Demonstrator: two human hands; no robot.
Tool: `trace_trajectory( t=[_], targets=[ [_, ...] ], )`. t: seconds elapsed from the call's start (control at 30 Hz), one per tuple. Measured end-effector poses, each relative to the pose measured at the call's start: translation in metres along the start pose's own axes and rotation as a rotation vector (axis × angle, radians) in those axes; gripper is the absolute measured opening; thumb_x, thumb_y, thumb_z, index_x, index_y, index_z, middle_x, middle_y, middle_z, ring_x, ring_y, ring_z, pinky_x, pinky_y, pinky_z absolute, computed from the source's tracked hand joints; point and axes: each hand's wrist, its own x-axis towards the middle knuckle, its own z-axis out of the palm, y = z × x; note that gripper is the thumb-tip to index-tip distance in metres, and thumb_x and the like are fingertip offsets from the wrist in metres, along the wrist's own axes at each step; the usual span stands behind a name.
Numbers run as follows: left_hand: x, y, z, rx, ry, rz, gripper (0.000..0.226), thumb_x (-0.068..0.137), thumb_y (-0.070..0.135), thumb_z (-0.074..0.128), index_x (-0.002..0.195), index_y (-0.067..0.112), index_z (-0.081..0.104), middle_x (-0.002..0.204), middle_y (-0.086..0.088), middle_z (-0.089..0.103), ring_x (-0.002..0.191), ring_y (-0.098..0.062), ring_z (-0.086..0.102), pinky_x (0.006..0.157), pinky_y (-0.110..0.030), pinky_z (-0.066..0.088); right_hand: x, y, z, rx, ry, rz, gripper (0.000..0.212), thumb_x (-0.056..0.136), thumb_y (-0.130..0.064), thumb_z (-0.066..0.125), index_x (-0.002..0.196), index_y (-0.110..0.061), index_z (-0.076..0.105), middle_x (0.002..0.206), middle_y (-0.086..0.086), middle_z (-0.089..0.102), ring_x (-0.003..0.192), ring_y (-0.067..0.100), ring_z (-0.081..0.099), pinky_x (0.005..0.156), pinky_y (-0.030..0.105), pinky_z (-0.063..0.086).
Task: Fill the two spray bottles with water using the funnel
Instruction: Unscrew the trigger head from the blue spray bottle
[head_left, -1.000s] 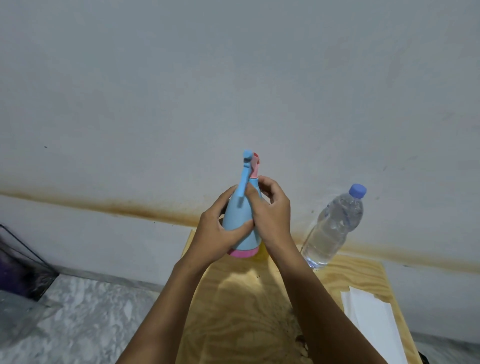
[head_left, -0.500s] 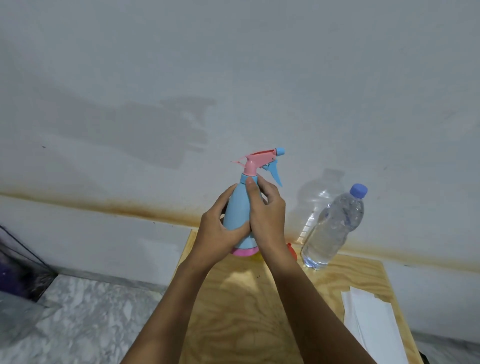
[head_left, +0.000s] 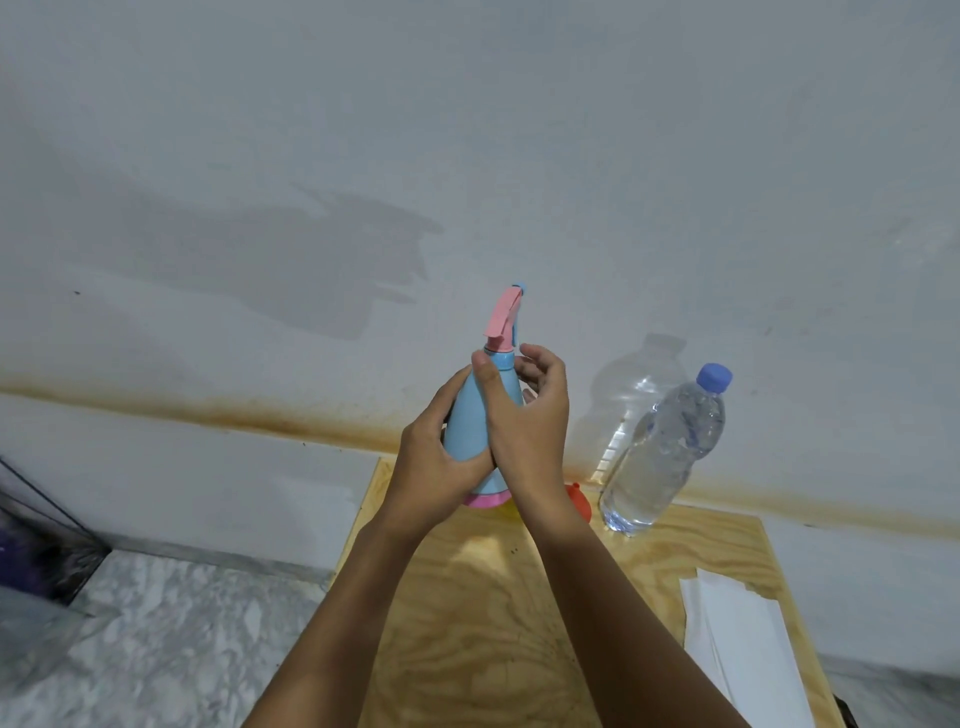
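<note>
So, dead centre of the frame both hands are on the blue spray bottle (head_left: 470, 415), the one with the pink base and pink trigger head. It's upright, at the far edge of the plywood board (head_left: 467, 597), trigger top still on. Can't honestly tell if the base is sitting on the wood or held just off it.

Left hand (head_left: 431, 467) wraps the lower body from the left side, fingers curled round the back and thumb across the front, clamped on. Right hand (head_left: 530, 431) comes in from the right: thumb runs up the front to the collar, the other fingers curl round the neck just under the trigger head.

Right of centre, a clear water bottle (head_left: 660, 447) with a blue cap stands on the board against the wall, cap on, well filled. Between it and the right wrist a red thing (head_left: 581, 500) pokes out, mostly hidden, so no idea what it is.

Lower right has some white paper (head_left: 737, 639) lying on the board. Lower left is marble floor (head_left: 156, 623).
</note>
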Motion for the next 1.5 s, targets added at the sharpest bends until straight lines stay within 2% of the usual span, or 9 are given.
trace_trajectory(
  t=[0.37, 0.47, 0.63, 0.77, 0.97, 1.13, 1.27, 1.33, 1.5],
  targets=[
    [0.002, -0.007, 0.007, 0.061, 0.014, 0.01, 0.088, 0.076, 0.029, 0.085, 0.149, 0.032, 0.036, 0.136, 0.015, 0.051, 0.117, -0.008, 0.058, 0.088, -0.019, 0.056, 0.0, 0.0, -0.001, -0.056, 0.021, -0.055, 0.039, 0.087, -0.04, 0.072, 0.118, -0.026, 0.053, 0.108, -0.017, 0.06, 0.102, 0.0, 0.06, 0.076, 0.0, 0.042],
    [0.002, -0.004, 0.006, 0.026, 0.022, 0.024, 0.08, 0.078, 0.028, 0.084, 0.144, 0.036, 0.039, 0.128, 0.022, 0.053, 0.115, 0.002, 0.057, 0.081, -0.011, 0.054, 0.003, 0.001, -0.003, -0.074, 0.018, -0.07, 0.03, 0.091, -0.039, 0.068, 0.116, -0.022, 0.063, 0.113, -0.011, 0.065, 0.105, 0.0, 0.06, 0.078, -0.002, 0.038],
    [0.003, -0.005, 0.004, 0.039, 0.021, 0.032, 0.083, 0.077, 0.027, 0.084, 0.145, 0.037, 0.037, 0.128, 0.024, 0.052, 0.116, 0.001, 0.057, 0.081, -0.013, 0.054, 0.003, -0.001, -0.003, -0.068, -0.014, -0.058, 0.045, 0.088, -0.041, 0.071, 0.126, -0.022, 0.055, 0.111, -0.011, 0.062, 0.104, -0.002, 0.058, 0.074, -0.004, 0.037],
    [0.002, -0.003, 0.004, 0.002, 0.032, 0.048, 0.078, 0.079, 0.025, 0.083, 0.143, 0.039, 0.04, 0.124, 0.026, 0.056, 0.114, 0.001, 0.058, 0.079, -0.013, 0.054, 0.008, -0.002, -0.006, -0.085, -0.02, -0.075, 0.031, 0.088, -0.037, 0.073, 0.112, -0.02, 0.062, 0.108, -0.009, 0.065, 0.102, 0.0, 0.06, 0.078, 0.001, 0.04],
    [0.002, 0.0, 0.002, 0.011, 0.024, 0.06, 0.078, 0.078, 0.024, 0.083, 0.136, 0.049, 0.037, 0.122, 0.03, 0.055, 0.114, 0.001, 0.058, 0.082, -0.015, 0.055, 0.009, 0.0, -0.007, -0.097, -0.121, -0.063, 0.039, 0.09, -0.037, 0.07, 0.125, -0.025, 0.058, 0.115, -0.014, 0.06, 0.108, 0.003, 0.059, 0.085, 0.01, 0.049],
    [0.0, -0.008, 0.001, -0.016, 0.029, 0.045, 0.073, 0.079, 0.027, 0.083, 0.141, 0.036, 0.045, 0.129, 0.02, 0.057, 0.115, -0.003, 0.059, 0.084, -0.02, 0.057, 0.011, -0.006, -0.01, -0.034, -0.086, -0.018, 0.026, 0.09, -0.042, 0.069, 0.105, -0.021, 0.066, 0.098, -0.005, 0.071, 0.093, 0.014, 0.07, 0.088, 0.043, 0.058],
    [-0.003, -0.017, -0.001, 0.014, 0.013, 0.016, 0.081, 0.077, 0.034, 0.084, 0.145, 0.035, 0.04, 0.135, 0.017, 0.053, 0.118, -0.006, 0.058, 0.085, -0.023, 0.058, 0.014, -0.015, -0.019, 0.097, -0.056, -0.021, 0.01, 0.096, -0.032, 0.062, 0.097, -0.023, 0.067, 0.085, -0.012, 0.07, 0.077, -0.005, 0.066, 0.071, 0.014, 0.052],
    [-0.004, -0.02, 0.0, 0.006, -0.016, -0.009, 0.08, 0.077, 0.032, 0.085, 0.143, 0.039, 0.04, 0.13, 0.02, 0.054, 0.114, -0.004, 0.058, 0.083, -0.024, 0.059, 0.018, -0.019, -0.022, 0.104, -0.028, -0.034, 0.007, 0.096, -0.033, 0.062, 0.1, -0.029, 0.066, 0.094, -0.014, 0.071, 0.089, -0.007, 0.067, 0.078, 0.01, 0.049],
    [-0.009, -0.039, 0.004, -0.001, -0.048, -0.089, 0.078, 0.074, 0.027, 0.087, 0.135, 0.046, 0.041, 0.124, 0.017, 0.056, 0.11, -0.006, 0.06, 0.081, -0.028, 0.061, 0.028, -0.028, -0.033, 0.11, 0.053, -0.096, 0.006, 0.095, -0.033, 0.066, 0.098, -0.037, 0.066, 0.105, -0.01, 0.072, 0.106, 0.008, 0.067, 0.101, 0.044, 0.052]
  ],
)
